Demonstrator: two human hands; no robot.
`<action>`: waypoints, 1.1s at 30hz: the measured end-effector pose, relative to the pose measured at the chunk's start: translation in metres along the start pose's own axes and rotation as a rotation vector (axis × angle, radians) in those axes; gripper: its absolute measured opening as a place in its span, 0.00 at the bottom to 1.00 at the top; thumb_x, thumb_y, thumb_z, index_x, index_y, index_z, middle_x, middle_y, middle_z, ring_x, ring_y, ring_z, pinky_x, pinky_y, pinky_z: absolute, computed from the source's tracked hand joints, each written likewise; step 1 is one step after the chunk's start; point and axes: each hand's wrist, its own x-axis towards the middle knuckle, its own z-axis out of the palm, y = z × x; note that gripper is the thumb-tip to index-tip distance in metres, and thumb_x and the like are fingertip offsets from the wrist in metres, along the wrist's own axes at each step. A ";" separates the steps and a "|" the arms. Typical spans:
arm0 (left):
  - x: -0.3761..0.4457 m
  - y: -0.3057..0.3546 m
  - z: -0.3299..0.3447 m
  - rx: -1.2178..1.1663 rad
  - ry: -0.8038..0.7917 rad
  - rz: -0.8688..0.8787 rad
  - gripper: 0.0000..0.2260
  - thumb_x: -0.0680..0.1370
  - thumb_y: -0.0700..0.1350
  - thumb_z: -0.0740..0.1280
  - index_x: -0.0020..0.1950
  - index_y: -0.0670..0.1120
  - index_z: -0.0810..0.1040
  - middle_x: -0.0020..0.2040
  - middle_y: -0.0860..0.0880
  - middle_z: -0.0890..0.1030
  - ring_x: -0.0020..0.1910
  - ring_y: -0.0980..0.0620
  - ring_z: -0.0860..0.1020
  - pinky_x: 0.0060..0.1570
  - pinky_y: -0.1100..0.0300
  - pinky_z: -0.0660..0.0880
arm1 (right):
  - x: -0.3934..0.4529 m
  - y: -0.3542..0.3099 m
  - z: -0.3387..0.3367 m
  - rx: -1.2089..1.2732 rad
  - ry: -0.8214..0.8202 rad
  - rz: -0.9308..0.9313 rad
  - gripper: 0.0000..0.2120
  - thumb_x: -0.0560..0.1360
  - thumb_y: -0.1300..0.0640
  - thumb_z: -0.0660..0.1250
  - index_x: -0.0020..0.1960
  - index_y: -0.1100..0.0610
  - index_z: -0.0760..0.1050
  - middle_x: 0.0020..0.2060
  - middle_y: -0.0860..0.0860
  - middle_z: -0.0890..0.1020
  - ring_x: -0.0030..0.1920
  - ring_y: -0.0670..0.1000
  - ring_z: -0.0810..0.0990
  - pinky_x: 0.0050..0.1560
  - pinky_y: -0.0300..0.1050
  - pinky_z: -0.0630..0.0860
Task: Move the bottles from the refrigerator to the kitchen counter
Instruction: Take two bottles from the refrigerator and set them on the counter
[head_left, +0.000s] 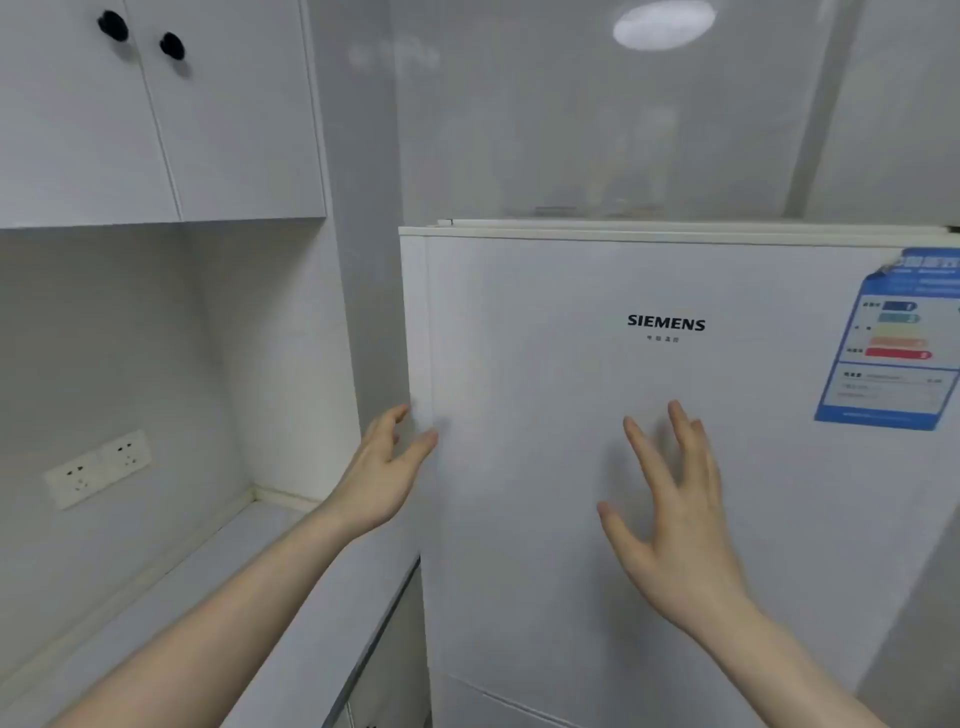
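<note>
Left arm: bare forearm reaching up from the lower left, crossing over the counter (311, 597).
Left hand (382, 467): at the left edge of the fridge door (597, 415), fingers straight and slightly apart, thumb spread; the fingertips (402, 413) lie at the door's side edge, the thumb against its front. Whether it actually grips the edge cannot be told.
Right hand (675, 525): raised in front of the door, palm toward it, fingers straight and splayed, holding nothing; whether it touches the surface cannot be told.
Fridge (519, 597): white, door closed, a black brand name (666, 323) at upper centre, a blue energy label (893, 343) at upper right.
Bottles: not visible; the closed door hides the inside.
Counter: pale grey, just left of the fridge, running back to the wall.
Socket (98, 467): white double outlet on the wall above the counter.
Cupboard (156, 114): white, above the counter, two doors shut, each with a black knob (113, 25).
Wall (597, 104): glossy grey above the fridge, with a bright light reflection (664, 23).
</note>
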 end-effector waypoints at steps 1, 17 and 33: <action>0.010 -0.002 0.002 -0.058 -0.001 0.009 0.32 0.79 0.66 0.62 0.79 0.55 0.60 0.78 0.56 0.64 0.75 0.54 0.66 0.73 0.52 0.66 | 0.004 0.000 0.006 -0.032 0.033 -0.015 0.42 0.75 0.54 0.75 0.83 0.45 0.58 0.84 0.47 0.43 0.84 0.54 0.41 0.80 0.54 0.50; 0.080 -0.024 0.033 -0.493 0.045 -0.088 0.14 0.81 0.60 0.63 0.57 0.51 0.74 0.58 0.50 0.82 0.58 0.50 0.81 0.65 0.42 0.75 | 0.014 0.008 0.047 -0.311 0.065 0.072 0.50 0.73 0.50 0.76 0.85 0.49 0.49 0.84 0.54 0.37 0.83 0.61 0.35 0.79 0.68 0.48; -0.015 -0.007 0.010 -0.408 0.175 -0.105 0.21 0.76 0.64 0.61 0.52 0.47 0.69 0.47 0.52 0.76 0.47 0.52 0.77 0.50 0.52 0.72 | -0.023 -0.003 0.010 -0.166 -0.028 0.008 0.50 0.75 0.49 0.75 0.85 0.49 0.46 0.83 0.53 0.35 0.82 0.60 0.32 0.79 0.69 0.48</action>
